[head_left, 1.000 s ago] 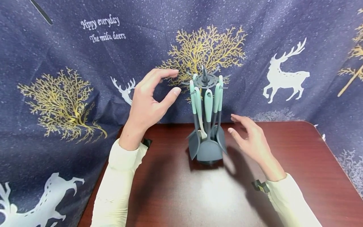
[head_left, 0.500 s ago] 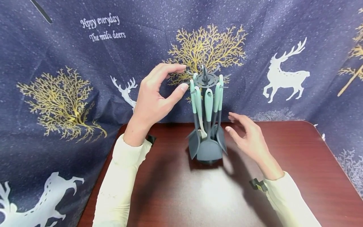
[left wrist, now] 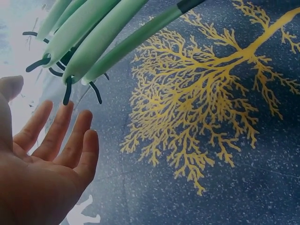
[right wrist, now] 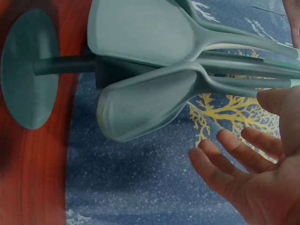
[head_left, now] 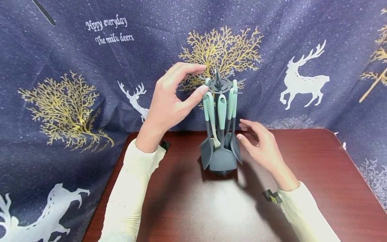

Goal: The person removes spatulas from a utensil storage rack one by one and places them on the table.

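On my feed the utensil stand (head_left: 218,80) is upright just R of centre frame, toward the back of the table (head_left: 193,208), w/ several kitchen tools (head_left: 222,112) hung round its top ring (head_left: 219,91), handles (head_left: 231,106) up, heads down. A broad dark spatula (head_left: 223,160) faces me at the front; a cream-coloured tool (head_left: 216,143) hangs behind it, head mostly hidden. Can't ID the rest for sure, they overlap. R wrist cam gives me the round base (right wrist: 30,89) at L of frame, tool heads (right wrist: 145,33) hanging clear of it.

L hand (head_left: 172,97) is up at upper centre, L of the ring, fingers reaching R, thumb and fingers well apart, gripping nothing. Its thumb tip overlaps a handle in the head view; can't tell if they touch. L wrist cam has the fingers just by the hook ends (left wrist: 68,91). R hand (head_left: 262,143) is lower, R of the stand, abt level w/ the tool heads, fingers loosely bent, thumb apart, nothing held. Contact there I can't confirm either. Both arms are in pale sleeves (head_left: 130,195).

Handles are mint green, shafts (head_left: 222,138) and most heads dark grey, stand dark too, hooks curving out from the ring. Behind it all I see a dark blue backdrop (head_left: 163,20) w/ gold branches (head_left: 211,57) and white deer (head_left: 306,86), lettering (head_left: 106,23) at upper L
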